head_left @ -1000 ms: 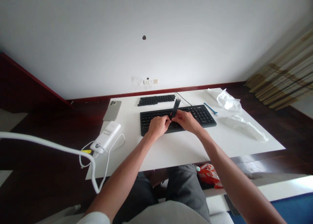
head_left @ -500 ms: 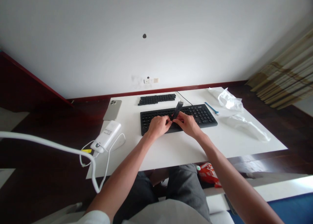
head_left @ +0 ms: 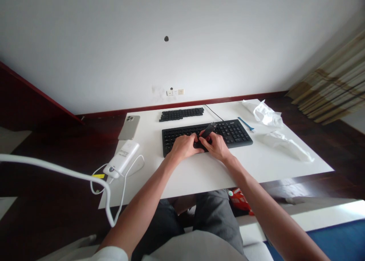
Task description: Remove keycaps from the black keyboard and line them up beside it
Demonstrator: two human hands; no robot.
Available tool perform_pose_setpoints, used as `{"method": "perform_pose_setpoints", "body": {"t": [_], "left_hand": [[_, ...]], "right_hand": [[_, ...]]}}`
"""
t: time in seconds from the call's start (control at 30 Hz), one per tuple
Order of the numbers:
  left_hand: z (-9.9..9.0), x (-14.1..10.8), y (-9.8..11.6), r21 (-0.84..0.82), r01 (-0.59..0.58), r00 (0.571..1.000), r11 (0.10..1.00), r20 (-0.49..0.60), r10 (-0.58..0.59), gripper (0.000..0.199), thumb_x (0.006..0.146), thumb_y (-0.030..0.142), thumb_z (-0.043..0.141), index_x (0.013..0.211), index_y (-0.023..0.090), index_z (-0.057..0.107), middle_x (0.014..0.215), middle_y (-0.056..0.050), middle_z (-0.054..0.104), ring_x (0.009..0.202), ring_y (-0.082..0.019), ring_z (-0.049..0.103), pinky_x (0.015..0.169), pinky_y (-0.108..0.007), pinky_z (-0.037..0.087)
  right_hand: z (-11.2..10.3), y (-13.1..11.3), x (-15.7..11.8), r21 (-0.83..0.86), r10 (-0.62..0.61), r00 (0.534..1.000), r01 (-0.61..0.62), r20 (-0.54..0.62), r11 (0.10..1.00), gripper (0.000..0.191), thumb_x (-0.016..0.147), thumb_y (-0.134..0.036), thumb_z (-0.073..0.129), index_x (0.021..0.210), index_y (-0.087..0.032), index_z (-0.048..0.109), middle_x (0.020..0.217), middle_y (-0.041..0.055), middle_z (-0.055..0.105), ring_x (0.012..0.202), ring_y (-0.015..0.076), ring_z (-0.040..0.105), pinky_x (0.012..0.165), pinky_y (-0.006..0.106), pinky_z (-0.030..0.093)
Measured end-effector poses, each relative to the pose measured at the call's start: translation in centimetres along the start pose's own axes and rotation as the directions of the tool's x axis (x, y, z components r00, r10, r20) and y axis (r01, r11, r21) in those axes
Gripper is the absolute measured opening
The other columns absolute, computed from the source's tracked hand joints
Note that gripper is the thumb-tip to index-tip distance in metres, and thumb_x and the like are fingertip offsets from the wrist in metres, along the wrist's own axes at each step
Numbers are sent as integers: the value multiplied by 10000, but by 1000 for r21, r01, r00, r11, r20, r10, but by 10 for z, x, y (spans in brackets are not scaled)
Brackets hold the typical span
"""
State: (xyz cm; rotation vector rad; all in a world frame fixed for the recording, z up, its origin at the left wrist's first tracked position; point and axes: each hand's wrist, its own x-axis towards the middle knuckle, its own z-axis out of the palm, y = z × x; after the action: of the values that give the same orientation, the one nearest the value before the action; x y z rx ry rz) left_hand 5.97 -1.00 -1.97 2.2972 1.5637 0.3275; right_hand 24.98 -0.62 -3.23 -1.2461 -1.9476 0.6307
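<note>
A black computer keyboard (head_left: 238,133) lies across the white table in front of me. My right hand (head_left: 216,145) is closed around a dark, stick-shaped tool (head_left: 210,129), which leans to the right over the middle of the keys; its exact kind and its lower end are not clear. My left hand (head_left: 184,146) rests on the near middle of the keyboard, thumb apart from the index finger. Its other fingers are partly hidden. Behind the keyboard lie loose black keycaps (head_left: 182,113) grouped in rows.
At left are a phone (head_left: 129,127) and a white power bank (head_left: 123,158) with a white cable (head_left: 125,186). A blue pry tool (head_left: 245,124) lies right of the keyboard, near crumpled clear plastic bags (head_left: 268,114). The table's front edge (head_left: 182,195) is above my lap.
The dark tool has tipped from nearly upright toward the right and sits lower. My right fingers have curled further round it, and my left thumb has spread from the index finger.
</note>
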Motion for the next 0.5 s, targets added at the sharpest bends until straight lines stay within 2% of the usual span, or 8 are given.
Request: {"method": "perform_pose_setpoints", "body": {"t": [0.1,0.23,0.37,0.5], "left_hand": [[2,0,0,-12,-1,1000,1000,-29,0,393,888,606,707,1051,249,681,842,-29,771,836,-264,757,738,-307,521],[6,-1,6,-18,35,994,999,-99,-37,290,990,514,604,1081,257,706,826,-32,770,828,-250,756,726,-298,503],[10,-1,11,-41,50,991,998,-126,-55,232,1003,437,605,1106,279,740,849,-28,775,836,-230,749,721,-282,482],[12,-1,11,-92,48,989,995,-136,-60,215,978,443,651,1078,291,765,798,-4,762,761,-198,725,682,-267,453]], "right_hand": [[3,0,-1,20,4,999,-3,-44,1000,188,928,-349,639,1033,-196,671,926,49,724,751,184,644,715,284,519],[5,0,-2,42,15,999,-14,-38,999,161,930,-337,618,1019,-204,638,902,41,721,749,185,651,727,286,531],[6,2,-3,31,36,998,-34,-55,999,165,927,-353,618,1002,-206,634,878,41,716,731,189,655,717,293,537],[6,7,-3,50,76,994,-72,-79,996,178,935,-357,598,1018,-203,632,861,48,716,729,197,666,704,297,536]]}}
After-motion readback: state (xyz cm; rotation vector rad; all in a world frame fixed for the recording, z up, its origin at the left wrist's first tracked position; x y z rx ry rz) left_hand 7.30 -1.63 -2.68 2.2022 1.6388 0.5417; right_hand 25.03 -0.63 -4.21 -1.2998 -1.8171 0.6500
